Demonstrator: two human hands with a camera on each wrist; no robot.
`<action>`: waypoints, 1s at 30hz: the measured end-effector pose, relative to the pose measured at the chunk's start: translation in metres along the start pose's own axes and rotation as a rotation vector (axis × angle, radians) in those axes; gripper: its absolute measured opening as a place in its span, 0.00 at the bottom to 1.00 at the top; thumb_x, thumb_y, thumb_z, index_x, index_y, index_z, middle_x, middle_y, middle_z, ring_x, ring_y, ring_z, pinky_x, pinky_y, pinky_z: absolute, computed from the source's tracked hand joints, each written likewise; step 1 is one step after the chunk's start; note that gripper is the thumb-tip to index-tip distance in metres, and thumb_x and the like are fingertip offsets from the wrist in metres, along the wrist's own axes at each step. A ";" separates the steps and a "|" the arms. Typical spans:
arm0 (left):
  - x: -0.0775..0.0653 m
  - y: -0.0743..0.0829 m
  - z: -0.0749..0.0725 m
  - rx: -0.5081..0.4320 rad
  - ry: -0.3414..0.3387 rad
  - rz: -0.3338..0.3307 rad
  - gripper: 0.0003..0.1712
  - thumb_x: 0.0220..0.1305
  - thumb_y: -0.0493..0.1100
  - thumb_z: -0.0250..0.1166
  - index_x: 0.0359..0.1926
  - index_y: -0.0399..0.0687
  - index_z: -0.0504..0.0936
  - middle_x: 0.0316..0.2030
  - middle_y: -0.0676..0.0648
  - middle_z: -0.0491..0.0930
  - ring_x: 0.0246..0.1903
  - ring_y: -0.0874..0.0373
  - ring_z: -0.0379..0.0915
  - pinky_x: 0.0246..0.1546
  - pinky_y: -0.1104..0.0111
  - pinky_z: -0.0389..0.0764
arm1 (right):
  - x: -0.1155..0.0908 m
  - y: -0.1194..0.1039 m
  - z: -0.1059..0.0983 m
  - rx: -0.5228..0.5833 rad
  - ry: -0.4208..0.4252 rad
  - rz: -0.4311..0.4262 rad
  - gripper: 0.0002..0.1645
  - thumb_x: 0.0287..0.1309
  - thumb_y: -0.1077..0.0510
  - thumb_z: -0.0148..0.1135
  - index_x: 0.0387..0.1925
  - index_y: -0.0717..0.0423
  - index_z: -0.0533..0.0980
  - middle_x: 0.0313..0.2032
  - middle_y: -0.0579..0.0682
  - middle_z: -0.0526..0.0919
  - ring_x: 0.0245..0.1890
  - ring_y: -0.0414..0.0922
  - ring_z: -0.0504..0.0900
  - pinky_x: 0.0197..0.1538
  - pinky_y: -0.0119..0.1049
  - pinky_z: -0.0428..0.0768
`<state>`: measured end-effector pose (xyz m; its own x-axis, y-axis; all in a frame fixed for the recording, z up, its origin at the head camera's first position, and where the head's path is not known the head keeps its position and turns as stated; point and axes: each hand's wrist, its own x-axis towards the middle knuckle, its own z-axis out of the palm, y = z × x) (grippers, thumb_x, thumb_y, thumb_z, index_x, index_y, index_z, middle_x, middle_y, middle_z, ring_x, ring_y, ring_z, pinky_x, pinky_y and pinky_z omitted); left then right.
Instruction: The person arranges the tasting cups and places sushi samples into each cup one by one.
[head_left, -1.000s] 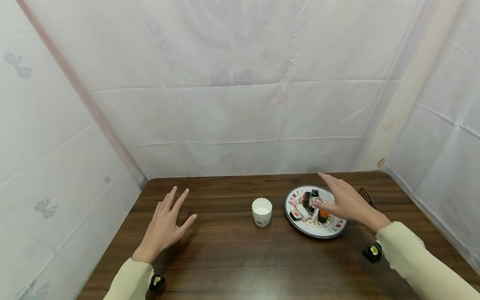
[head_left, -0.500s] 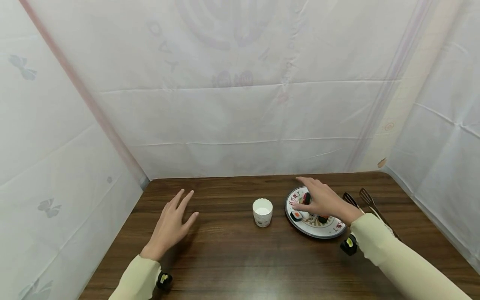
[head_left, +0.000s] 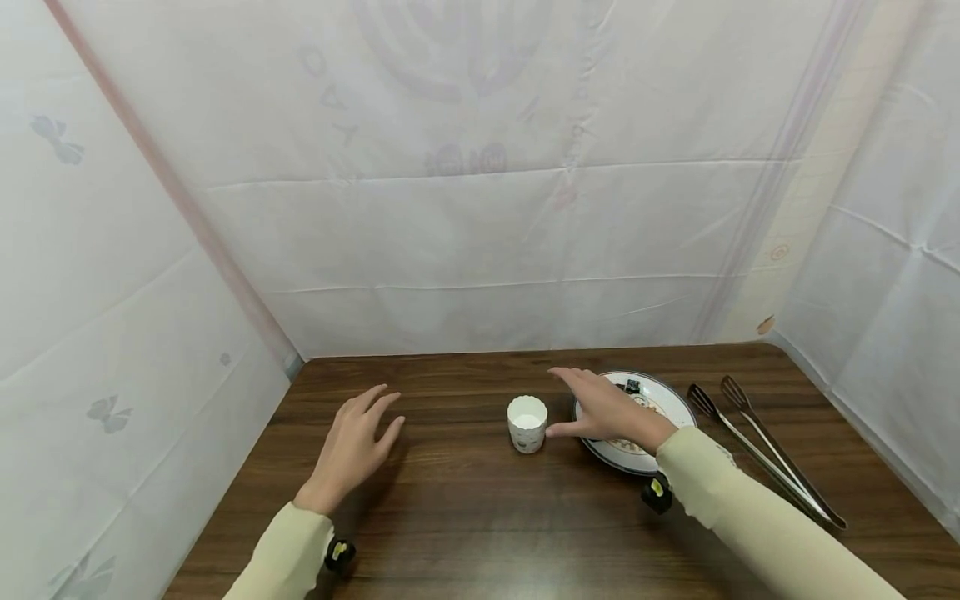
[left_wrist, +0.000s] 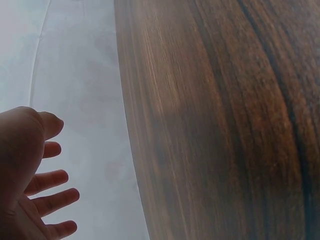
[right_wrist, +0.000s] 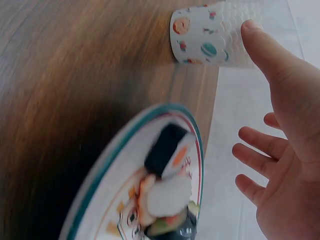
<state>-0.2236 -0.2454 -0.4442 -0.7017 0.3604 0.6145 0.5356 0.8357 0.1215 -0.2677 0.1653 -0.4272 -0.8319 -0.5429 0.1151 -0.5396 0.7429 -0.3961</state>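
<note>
A white paper cup (head_left: 527, 427) with small printed pictures and a scalloped rim stands upright mid-table. My right hand (head_left: 600, 408) hovers just right of it, thumb and fingers spread, holding nothing; in the right wrist view the thumb overlaps the cup's rim, and whether they touch I cannot tell. Below that hand lies a round plate (head_left: 678, 410) with a dark rim. Sushi pieces (right_wrist: 170, 195) rest on the plate, mostly hidden by the hand in the head view. Over the left of the table my left hand (head_left: 351, 450) is held with spread, relaxed fingers and nothing in it.
Metal tongs (head_left: 780, 467) with slotted ends lie to the right of the plate. The brown wooden table (head_left: 465, 517) is bordered by white printed sheets (head_left: 450, 250) at the back and both sides.
My right hand has moved left across the plate to beside the paper cup, uncovering the tongs. The left hand has shifted slightly right, its fingers a little more bent.
</note>
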 end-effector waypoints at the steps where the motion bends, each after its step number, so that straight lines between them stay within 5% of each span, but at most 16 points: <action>1: 0.000 0.000 0.000 0.000 0.003 0.004 0.23 0.63 0.39 0.74 0.57 0.35 0.83 0.59 0.30 0.78 0.57 0.34 0.77 0.59 0.36 0.72 | 0.001 -0.001 0.002 -0.004 -0.008 0.000 0.61 0.56 0.29 0.71 0.77 0.58 0.59 0.68 0.61 0.72 0.64 0.59 0.74 0.63 0.60 0.74; 12: 0.004 0.007 0.001 0.023 0.020 0.006 0.19 0.63 0.39 0.74 0.53 0.35 0.85 0.55 0.33 0.82 0.55 0.36 0.78 0.61 0.33 0.68 | 0.013 -0.010 0.023 0.100 -0.029 -0.065 0.56 0.55 0.36 0.76 0.73 0.61 0.63 0.62 0.57 0.79 0.61 0.54 0.79 0.61 0.54 0.77; 20: 0.011 0.015 0.005 0.015 0.021 0.025 0.17 0.63 0.39 0.74 0.51 0.38 0.86 0.51 0.36 0.83 0.53 0.38 0.79 0.60 0.34 0.69 | 0.017 -0.017 0.033 0.144 -0.016 -0.075 0.52 0.54 0.41 0.78 0.71 0.61 0.64 0.52 0.53 0.83 0.49 0.49 0.84 0.53 0.48 0.81; 30: 0.025 0.031 0.012 0.054 0.052 0.036 0.14 0.64 0.42 0.73 0.49 0.41 0.88 0.44 0.41 0.87 0.40 0.44 0.81 0.40 0.50 0.74 | 0.018 -0.025 0.039 0.179 -0.006 -0.017 0.43 0.53 0.43 0.79 0.65 0.50 0.69 0.48 0.48 0.85 0.47 0.46 0.84 0.49 0.48 0.81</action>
<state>-0.2303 -0.2056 -0.4339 -0.6562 0.3696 0.6578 0.5331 0.8441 0.0576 -0.2639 0.1221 -0.4506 -0.8215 -0.5579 0.1179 -0.5217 0.6519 -0.5504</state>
